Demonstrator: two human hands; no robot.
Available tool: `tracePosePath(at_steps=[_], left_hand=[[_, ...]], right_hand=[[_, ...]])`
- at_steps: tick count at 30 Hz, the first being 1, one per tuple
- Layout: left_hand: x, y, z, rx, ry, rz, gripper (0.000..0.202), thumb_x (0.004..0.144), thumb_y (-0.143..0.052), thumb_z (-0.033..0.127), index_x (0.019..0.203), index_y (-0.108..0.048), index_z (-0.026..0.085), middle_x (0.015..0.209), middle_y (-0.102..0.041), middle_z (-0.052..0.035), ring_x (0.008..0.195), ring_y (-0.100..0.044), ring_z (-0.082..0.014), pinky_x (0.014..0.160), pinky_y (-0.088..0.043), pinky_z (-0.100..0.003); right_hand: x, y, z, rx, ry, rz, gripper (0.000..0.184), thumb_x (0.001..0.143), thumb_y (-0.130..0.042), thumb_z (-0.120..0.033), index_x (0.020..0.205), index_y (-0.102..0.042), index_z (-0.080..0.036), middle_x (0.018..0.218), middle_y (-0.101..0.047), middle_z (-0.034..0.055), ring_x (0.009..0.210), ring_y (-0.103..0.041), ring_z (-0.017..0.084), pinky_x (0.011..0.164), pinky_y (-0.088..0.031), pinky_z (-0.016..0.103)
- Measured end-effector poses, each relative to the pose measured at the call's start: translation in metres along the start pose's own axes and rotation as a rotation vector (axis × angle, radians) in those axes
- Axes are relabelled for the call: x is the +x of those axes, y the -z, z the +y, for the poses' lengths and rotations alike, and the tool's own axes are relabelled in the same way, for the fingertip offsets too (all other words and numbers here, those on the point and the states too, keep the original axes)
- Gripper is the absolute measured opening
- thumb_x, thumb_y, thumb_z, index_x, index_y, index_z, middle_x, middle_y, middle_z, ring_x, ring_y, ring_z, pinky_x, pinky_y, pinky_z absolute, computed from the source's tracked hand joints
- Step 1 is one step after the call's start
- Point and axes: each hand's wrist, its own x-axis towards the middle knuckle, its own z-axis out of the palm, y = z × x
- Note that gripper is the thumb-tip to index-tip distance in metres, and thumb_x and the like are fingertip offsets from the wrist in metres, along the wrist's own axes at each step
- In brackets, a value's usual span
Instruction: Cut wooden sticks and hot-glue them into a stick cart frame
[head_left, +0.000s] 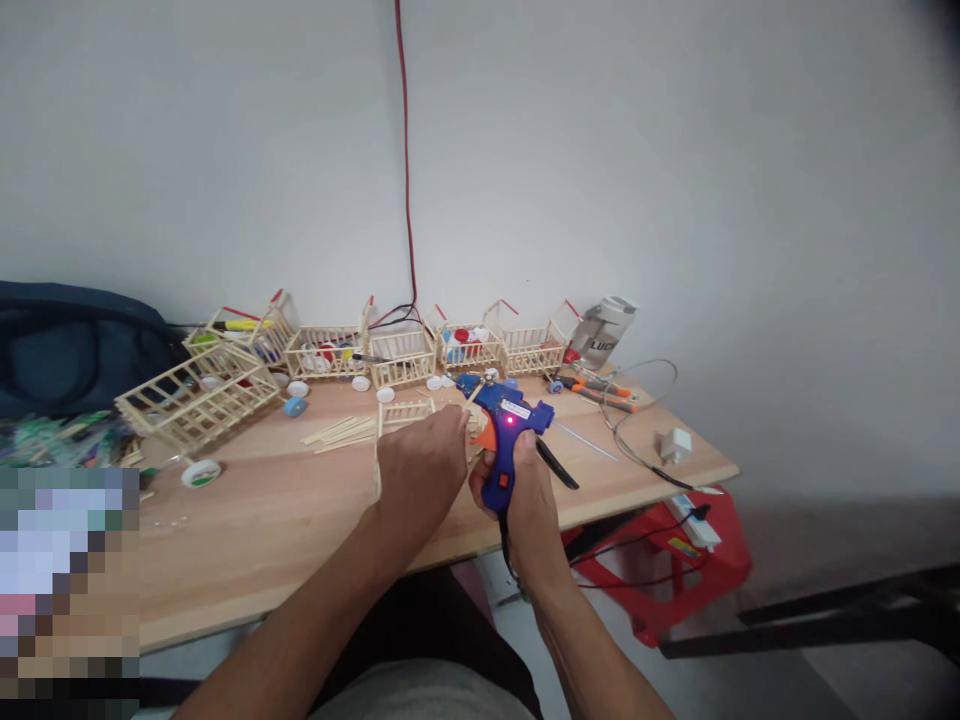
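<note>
My right hand (529,490) is wrapped around the handle of a blue hot glue gun (510,440) with an orange trigger and a lit red light. Its nozzle points up and left. My left hand (424,455) is closed, pinching a thin wooden stick (473,395) right by the nozzle; whether the two touch I cannot tell. Behind my left hand lies a partly hidden wooden stick frame (405,410). Loose wooden sticks (345,432) are spread on the table to its left.
Several small stick-built carts (330,355) line the wall side of the wooden table (277,540); one larger basket (199,400) tilts at left. A clear cup (604,335), orange-handled pliers (607,393), a white adapter (675,445) and cables sit at right. A red stool (652,600) stands below.
</note>
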Motion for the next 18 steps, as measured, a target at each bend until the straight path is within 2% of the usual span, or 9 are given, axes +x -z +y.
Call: tracePosePath(at_steps=[10, 18], left_hand=[[0.0, -0.0029, -0.0015, -0.016, 0.03, -0.053, 0.034, 0.093, -0.047, 0.021, 0.06, -0.053, 0.019, 0.05, -0.055, -0.0011, 0.048, -0.052, -0.0143, 0.05, -0.019, -0.028], [0.006, -0.0028, -0.0068, -0.002, 0.097, -0.14, 0.035, 0.096, -0.043, 0.027, 0.065, -0.058, 0.019, 0.053, -0.059, -0.0029, 0.051, -0.055, -0.0156, 0.05, -0.018, -0.028]], right_hand=[[0.0014, -0.0009, 0.0026, 0.047, -0.03, 0.005, 0.056, 0.09, -0.036, -0.071, 0.072, -0.053, -0.021, 0.05, -0.053, -0.0015, 0.047, -0.051, 0.015, 0.046, -0.036, 0.027], [0.0021, -0.0044, 0.0, 0.066, -0.055, 0.013, 0.057, 0.089, -0.036, -0.072, 0.069, -0.053, -0.021, 0.052, -0.055, -0.0005, 0.047, -0.052, 0.014, 0.047, -0.04, 0.027]])
